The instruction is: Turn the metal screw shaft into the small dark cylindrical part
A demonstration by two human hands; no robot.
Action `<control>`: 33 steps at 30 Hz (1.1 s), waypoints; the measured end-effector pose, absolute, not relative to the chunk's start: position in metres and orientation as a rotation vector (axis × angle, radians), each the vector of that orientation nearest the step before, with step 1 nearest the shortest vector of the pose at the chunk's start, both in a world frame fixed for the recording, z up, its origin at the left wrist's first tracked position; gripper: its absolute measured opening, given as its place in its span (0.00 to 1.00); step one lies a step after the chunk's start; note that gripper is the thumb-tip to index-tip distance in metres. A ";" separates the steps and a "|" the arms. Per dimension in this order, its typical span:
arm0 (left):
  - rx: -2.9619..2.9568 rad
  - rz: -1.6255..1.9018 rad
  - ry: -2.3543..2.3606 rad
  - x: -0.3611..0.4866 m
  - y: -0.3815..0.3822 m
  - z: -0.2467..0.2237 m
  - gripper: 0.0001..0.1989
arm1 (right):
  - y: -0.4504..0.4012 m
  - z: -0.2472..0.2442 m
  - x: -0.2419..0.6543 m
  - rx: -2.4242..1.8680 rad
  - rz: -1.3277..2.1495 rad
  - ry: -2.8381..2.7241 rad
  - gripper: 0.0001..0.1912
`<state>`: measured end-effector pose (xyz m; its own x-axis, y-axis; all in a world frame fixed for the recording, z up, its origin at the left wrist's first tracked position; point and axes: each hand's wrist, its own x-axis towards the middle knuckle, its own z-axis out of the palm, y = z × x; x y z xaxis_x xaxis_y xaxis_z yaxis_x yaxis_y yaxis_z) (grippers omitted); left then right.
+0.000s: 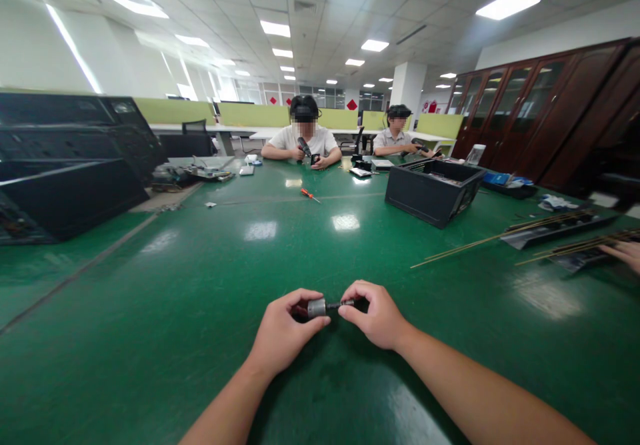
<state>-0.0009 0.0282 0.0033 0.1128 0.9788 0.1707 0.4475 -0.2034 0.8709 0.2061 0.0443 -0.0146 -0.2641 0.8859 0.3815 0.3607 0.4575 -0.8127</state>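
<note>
My left hand (285, 328) grips a short silver metal cylinder (317, 308) that looks like a small motor, thumb below and fingers above. From its right end a thin dark shaft (333, 306) runs across to my right hand (374, 313). There my thumb and forefinger pinch a small metallic piece (346, 303) at the shaft's far end. Whether this piece is fixed to the shaft or only fitted over it I cannot tell. Both hands are just above or on the green table (200, 338), close to its near side.
An orange screwdriver (309, 194) lies farther up the table. A black bin (433, 192) stands to the right, with long thin rods (480, 238) near it. Dark computer cases (75, 165) fill the left. Two people sit opposite; another person's hand (625, 253) reaches in at right.
</note>
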 end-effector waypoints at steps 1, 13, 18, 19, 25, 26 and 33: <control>1.734 1.035 1.396 -0.001 0.028 0.004 0.17 | 0.044 -0.014 0.206 -1.056 0.755 -1.830 0.02; 1.723 1.027 1.403 -0.002 0.028 0.002 0.17 | 0.044 -0.015 0.206 -1.067 0.739 -1.827 0.02; 1.715 1.027 1.402 -0.002 0.028 0.002 0.17 | 0.043 -0.013 0.206 -1.068 0.738 -1.816 0.02; 1.715 1.028 1.402 -0.002 0.028 0.002 0.17 | 0.043 -0.013 0.206 -1.069 0.738 -1.815 0.02; 1.702 1.037 1.403 -0.002 0.029 0.004 0.17 | 0.043 -0.013 0.206 -1.079 0.736 -1.801 0.02; 1.700 1.041 1.402 -0.001 0.029 0.003 0.17 | 0.043 -0.013 0.206 -1.079 0.735 -1.800 0.02; 1.691 1.038 1.403 -0.002 0.029 0.004 0.17 | 0.042 -0.014 0.207 -1.072 0.738 -1.801 0.01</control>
<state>-0.0018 0.0287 0.0038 0.0940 0.9849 0.1453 0.4270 -0.1717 0.8878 0.2066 0.0424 -0.0145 -0.2318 0.8923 0.3873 0.3641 0.4488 -0.8161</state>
